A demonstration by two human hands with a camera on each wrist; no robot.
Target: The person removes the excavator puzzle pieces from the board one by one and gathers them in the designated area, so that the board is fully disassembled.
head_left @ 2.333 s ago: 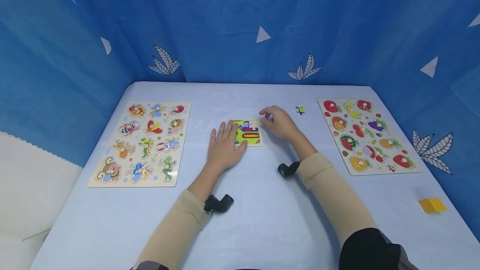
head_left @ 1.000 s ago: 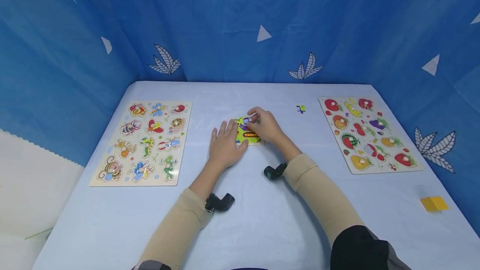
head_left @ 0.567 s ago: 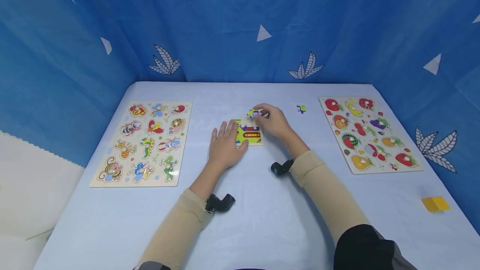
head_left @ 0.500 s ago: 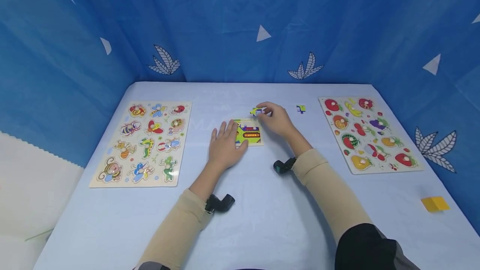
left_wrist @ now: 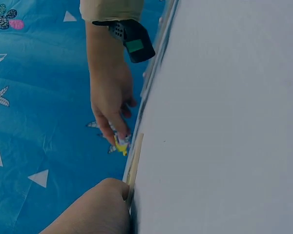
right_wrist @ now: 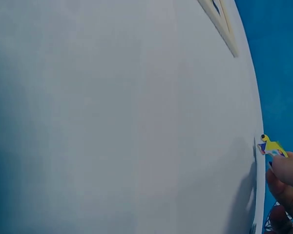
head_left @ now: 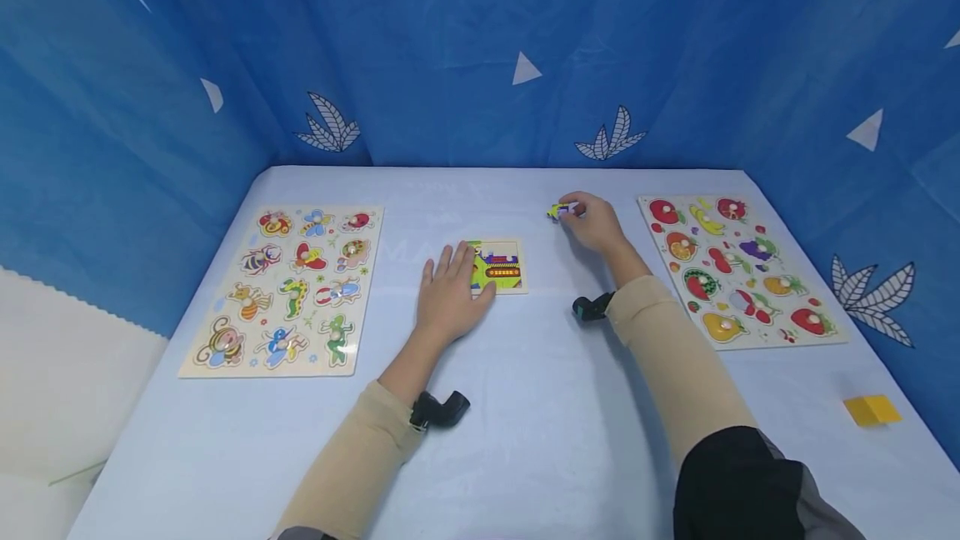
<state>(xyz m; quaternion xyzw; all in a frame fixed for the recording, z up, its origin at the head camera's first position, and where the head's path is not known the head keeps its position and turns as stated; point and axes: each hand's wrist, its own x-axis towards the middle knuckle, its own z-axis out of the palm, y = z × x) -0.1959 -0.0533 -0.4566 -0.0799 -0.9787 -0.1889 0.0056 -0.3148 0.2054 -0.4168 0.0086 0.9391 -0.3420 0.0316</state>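
My left hand (head_left: 448, 294) lies flat with fingers spread over the left part of a small square jigsaw puzzle (head_left: 502, 271) showing a tracked vehicle. An upper strip of the puzzle's tray shows bare wood. Up and to the right of it, my right hand (head_left: 597, 227) pinches a yellow-green and purple jigsaw piece (head_left: 555, 212) between thumb and fingers. This piece (right_wrist: 272, 147) is held above the table in the right wrist view. In the left wrist view the tray (left_wrist: 134, 168) appears edge-on beside the left hand (left_wrist: 100, 209).
An insect peg puzzle (head_left: 273, 290) lies on the left side of the white table (head_left: 517, 440). On the right is a fruit peg puzzle (head_left: 738, 273), with a yellow block (head_left: 872, 410) nearer the front right edge. A blue curtain (head_left: 450, 48) stands behind the table.
My right hand has lifted the piece from the puzzle's top and carried it right and away. A loose piece seen earlier is now hidden by that hand. The left hand stays put.
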